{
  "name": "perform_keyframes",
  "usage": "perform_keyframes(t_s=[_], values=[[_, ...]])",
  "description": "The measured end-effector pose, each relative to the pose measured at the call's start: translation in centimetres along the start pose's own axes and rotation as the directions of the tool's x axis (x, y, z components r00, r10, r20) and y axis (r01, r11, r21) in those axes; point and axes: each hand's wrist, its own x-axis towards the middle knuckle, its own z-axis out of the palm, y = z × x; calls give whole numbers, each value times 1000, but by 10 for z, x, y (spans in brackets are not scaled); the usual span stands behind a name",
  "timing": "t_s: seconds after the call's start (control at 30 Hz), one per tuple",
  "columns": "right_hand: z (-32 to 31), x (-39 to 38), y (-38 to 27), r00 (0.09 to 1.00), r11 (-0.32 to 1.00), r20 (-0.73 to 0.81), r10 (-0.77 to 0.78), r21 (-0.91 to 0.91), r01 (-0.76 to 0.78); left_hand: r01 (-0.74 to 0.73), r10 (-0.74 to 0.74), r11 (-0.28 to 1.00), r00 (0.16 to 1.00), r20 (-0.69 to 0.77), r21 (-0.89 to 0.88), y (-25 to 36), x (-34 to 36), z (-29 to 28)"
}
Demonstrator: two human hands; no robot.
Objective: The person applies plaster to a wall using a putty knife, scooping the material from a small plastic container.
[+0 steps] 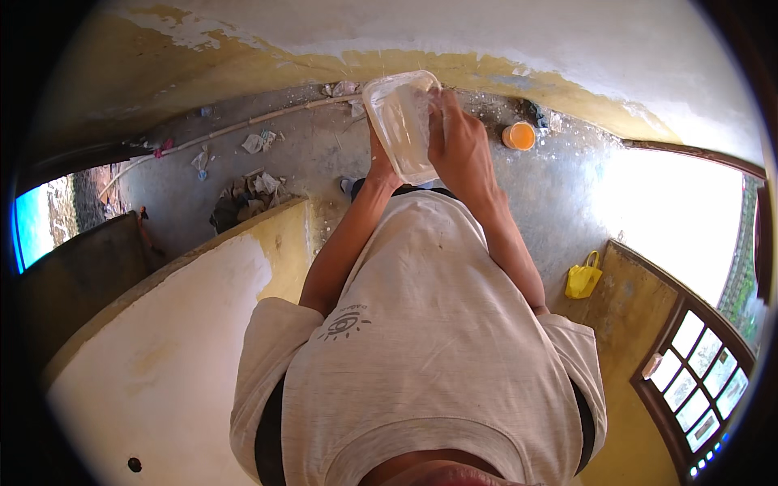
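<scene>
- Clear, rectangular plastic container with rounded corners and a raised rim [397,130]: upper centre of the frame, raised above the floor, tilted, its hollow face toward the viewer.
- Left hand [383,168]: at the container's lower left edge, grasping it; most of the fingers are hidden behind the plastic.
- Right hand [460,144]: at the container's right side, knuckles up, fingers bent and blurred; whether they grip the rim or only touch it, cannot tell.
- Light beige short-sleeved shirt with a dark eye-shaped print [405,324]: worn by the person, lower centre.
- Round orange tub [519,136]: upper right of centre, on the grey concrete floor [527,190], well apart from the right hand.
- Dark crumpled bundle [535,112]: just beside the tub, near the wall base.
- Yellow bag with a looped handle [583,280]: right of the frame, on the floor beside a low wall.
- Long, thin, pale pole [259,119]: upper left, lying across the floor.
- Heap of dark and pale crumpled scraps [243,200]: left of centre, behind a white-and-yellow partition wall [178,348].
- Brown-framed window with small panes [701,379]: lower right.
</scene>
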Motion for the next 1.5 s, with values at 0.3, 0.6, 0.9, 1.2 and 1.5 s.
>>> perform_keyframes(t_s=[0.3,0.6,0.9,1.2,1.5], values=[[-23,19,36,986,995,-140,-89,-59,81,37,-8,975,991,-136,217,2,5,10],[9,4,34,999,995,17,-46,-89,48,35,8,971,984,-179,238,-2,8,4],[13,14,23,1000,991,-21,9,-134,-12,12,13,982,991,-133,190,-1,14,13],[26,33,-4,999,992,-37,-17,-129,12,6,10,988,994,-109,151,28,13,7],[72,56,-61,998,998,53,-33,-54,36,11,45,950,984,-173,311,97,-3,11]])
